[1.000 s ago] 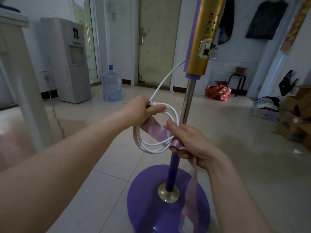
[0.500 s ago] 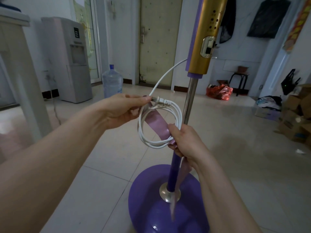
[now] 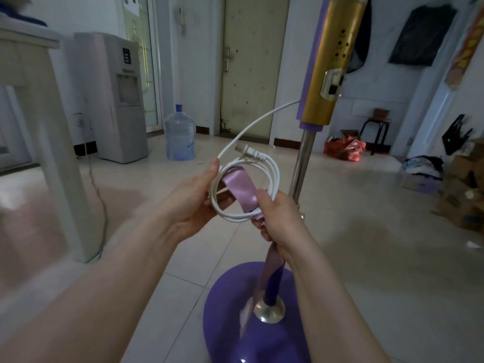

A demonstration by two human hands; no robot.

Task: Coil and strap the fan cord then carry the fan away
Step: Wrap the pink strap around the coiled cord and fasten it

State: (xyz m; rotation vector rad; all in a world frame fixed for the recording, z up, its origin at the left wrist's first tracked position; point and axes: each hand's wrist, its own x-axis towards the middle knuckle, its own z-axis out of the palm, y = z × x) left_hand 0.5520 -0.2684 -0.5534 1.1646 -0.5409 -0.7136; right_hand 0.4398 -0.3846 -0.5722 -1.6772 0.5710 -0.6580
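Note:
The fan stands in front of me: a gold and purple column (image 3: 327,66), a steel pole (image 3: 302,163) and a round purple base (image 3: 230,305). Its white cord (image 3: 272,176) is wound into a small coil just left of the pole, with the plug (image 3: 248,151) lying on top. A lilac ribbon strap (image 3: 242,189) passes through the coil and hangs down toward the base. My left hand (image 3: 193,197) holds the coil's left side with the ribbon's upper end. My right hand (image 3: 277,218) pinches the coil's lower right together with the ribbon.
A water dispenser (image 3: 117,100) and a blue water bottle (image 3: 179,134) stand at the back left. A white table leg (image 3: 52,153) is close on my left. Cardboard boxes (image 3: 466,195) and a red bag (image 3: 344,148) lie on the right; a stool (image 3: 375,127) is by the far wall.
My left hand has loosened from a fist over the coil's top and shifted to its left side, uncovering the plug. The coil now faces me more squarely; my right hand keeps its pinch.

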